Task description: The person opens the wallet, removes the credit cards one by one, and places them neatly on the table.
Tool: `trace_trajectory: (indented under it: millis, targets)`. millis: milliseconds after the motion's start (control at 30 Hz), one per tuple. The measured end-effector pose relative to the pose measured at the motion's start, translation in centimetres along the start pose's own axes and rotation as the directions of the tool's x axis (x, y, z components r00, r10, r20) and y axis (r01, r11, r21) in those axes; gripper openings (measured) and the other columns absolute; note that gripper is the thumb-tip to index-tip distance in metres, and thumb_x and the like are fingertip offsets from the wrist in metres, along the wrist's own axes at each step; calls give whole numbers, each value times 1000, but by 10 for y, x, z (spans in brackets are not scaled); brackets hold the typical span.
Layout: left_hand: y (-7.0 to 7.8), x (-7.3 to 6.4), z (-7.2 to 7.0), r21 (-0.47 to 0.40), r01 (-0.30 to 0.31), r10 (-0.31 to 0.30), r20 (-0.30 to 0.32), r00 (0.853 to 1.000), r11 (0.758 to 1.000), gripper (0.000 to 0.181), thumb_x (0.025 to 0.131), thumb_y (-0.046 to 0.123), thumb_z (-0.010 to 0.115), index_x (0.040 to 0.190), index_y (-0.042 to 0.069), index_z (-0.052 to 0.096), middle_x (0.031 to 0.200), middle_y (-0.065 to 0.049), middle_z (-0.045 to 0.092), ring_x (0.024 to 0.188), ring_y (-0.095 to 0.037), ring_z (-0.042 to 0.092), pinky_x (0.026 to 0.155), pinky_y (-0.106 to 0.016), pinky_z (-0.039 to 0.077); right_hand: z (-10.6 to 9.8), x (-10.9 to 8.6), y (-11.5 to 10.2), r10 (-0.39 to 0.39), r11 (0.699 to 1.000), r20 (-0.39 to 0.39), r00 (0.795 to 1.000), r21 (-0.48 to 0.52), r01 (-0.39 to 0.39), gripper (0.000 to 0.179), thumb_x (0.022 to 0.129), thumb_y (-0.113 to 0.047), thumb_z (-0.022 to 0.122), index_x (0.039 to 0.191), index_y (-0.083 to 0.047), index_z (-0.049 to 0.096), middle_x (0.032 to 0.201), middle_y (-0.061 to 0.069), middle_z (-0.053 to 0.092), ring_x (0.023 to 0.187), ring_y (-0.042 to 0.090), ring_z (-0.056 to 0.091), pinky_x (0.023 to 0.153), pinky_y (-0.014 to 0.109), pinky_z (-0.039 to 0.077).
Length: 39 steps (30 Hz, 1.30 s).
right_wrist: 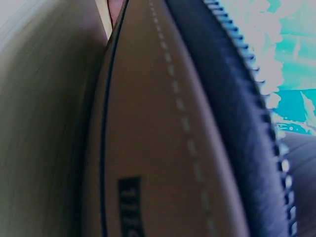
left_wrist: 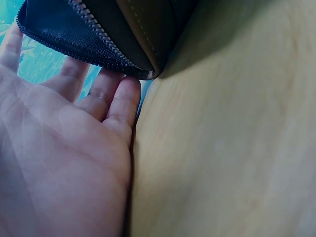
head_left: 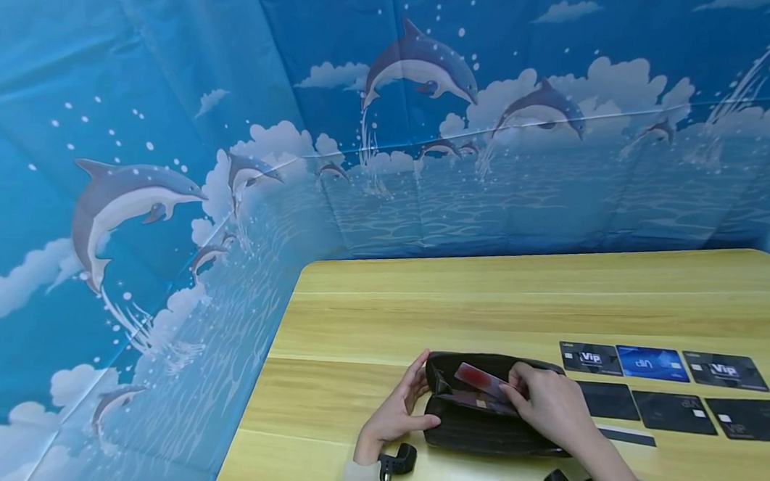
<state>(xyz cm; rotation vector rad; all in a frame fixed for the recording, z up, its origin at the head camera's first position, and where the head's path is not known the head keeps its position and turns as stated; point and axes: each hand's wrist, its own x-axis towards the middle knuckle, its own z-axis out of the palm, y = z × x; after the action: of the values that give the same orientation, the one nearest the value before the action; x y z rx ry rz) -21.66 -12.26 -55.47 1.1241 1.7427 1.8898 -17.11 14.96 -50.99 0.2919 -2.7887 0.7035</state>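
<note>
A black zip-around wallet (head_left: 492,436) lies spread apart on the wooden table in the head view. My left hand (head_left: 396,404) grips its left end, thumb at the near half and fingers by the far half. In the left wrist view, fingertips (left_wrist: 129,91) touch the zipped edge. My right hand (head_left: 553,402) pinches a card with a red patch (head_left: 476,377) above the wallet's inside. Below it, another card with a gold chip (head_left: 481,403) shows in the wallet. The right wrist view has the wallet's brown stitched side (right_wrist: 143,108) close up; the right fingers are hidden there.
Right of the wallet lie cards in rows: a blue card (head_left: 653,363), black Vip cards (head_left: 726,370) and plain dark ones (head_left: 608,400). A card with a white stripe (head_left: 627,436) lies nearest. A dolphin-printed blue sheet (head_left: 426,199) hangs behind the table (head_left: 354,326).
</note>
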Motion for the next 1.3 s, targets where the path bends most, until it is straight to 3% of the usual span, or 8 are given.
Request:
trace_trajectory:
  millis: [500,1033,1300]
  targets:
    - [-1,0,-1,0,-3,3,-3,1000,1000,93,85,-4,66,151,2,2,140,-34,30,130,-34,31,108,-56,21,4,-3,3,-27,998,-145,989,57,35,24,78,-19,78,80,-19,53,56,-15,49,46,-2,39,40,22,32]
    - [-1,1,0,-4,-1,0,-7,1000,1000,93,84,-7,66,151,2,2,138,-37,29,129,-33,32,107,-56,21,6,-2,3,63,984,-233,970,178,-21,22,76,-12,79,86,-12,59,68,-8,56,51,1,44,43,22,37]
    - [-1,0,1,3,12,-12,-11,1000,1000,93,84,-6,66,151,1,2,140,-32,32,130,-31,32,109,-51,22,6,-2,1,109,976,-242,964,211,-58,17,77,-15,79,83,-12,63,66,-10,56,50,2,43,42,22,36]
